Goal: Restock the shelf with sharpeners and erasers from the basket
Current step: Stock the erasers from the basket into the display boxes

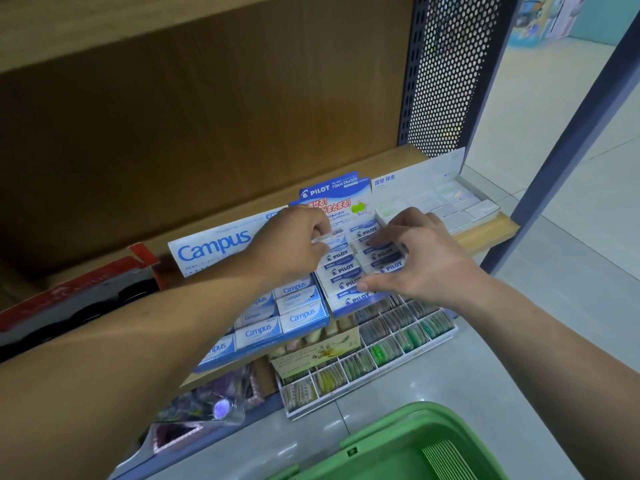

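A blue and white Pilot eraser display box (346, 199) stands on the wooden shelf (491, 233), filled with rows of Pilot erasers (343, 270). My left hand (294, 244) pinches one white and blue eraser (334, 241) at the back of the box's left column. My right hand (426, 261) rests over the right column, fingers spread and touching the erasers there, thumb at the box's front. The green basket (408, 448) is at the bottom of the view; its contents are hidden.
A Campus eraser box (277, 323) sits left of the Pilot box. A white eraser tray (450, 206) stands at the shelf's right end. A lower shelf holds a divided tray of coloured items (381, 351). A red and grey carton (69, 292) lies at the left. A perforated metal panel (446, 71) closes the shelf's right side.
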`<action>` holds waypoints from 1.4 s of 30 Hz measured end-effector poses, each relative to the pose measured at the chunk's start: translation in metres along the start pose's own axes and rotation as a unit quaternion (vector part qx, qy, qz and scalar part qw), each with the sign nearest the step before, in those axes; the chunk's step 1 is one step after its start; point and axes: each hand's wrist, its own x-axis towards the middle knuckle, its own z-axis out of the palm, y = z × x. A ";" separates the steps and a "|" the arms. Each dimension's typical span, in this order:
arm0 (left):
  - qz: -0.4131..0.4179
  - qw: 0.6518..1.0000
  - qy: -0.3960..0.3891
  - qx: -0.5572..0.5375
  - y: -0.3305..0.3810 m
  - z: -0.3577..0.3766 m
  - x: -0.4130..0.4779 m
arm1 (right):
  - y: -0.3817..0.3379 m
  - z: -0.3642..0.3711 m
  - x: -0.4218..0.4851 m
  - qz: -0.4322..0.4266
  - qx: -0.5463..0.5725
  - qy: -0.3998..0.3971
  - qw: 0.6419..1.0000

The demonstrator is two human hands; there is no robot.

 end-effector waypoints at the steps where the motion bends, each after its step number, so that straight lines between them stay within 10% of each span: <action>1: -0.008 1.000 -0.001 -0.023 0.001 -0.003 -0.001 | -0.001 0.000 0.000 0.003 -0.001 -0.001 1.000; 19: -0.108 0.975 -0.179 -0.081 -0.053 -0.062 -0.090 | -0.077 0.045 -0.028 -0.122 -0.111 -0.082 0.983; 42: -0.118 0.987 -0.105 -0.015 -0.016 -0.063 -0.141 | -0.068 -0.007 -0.159 -0.017 -0.080 -0.059 0.995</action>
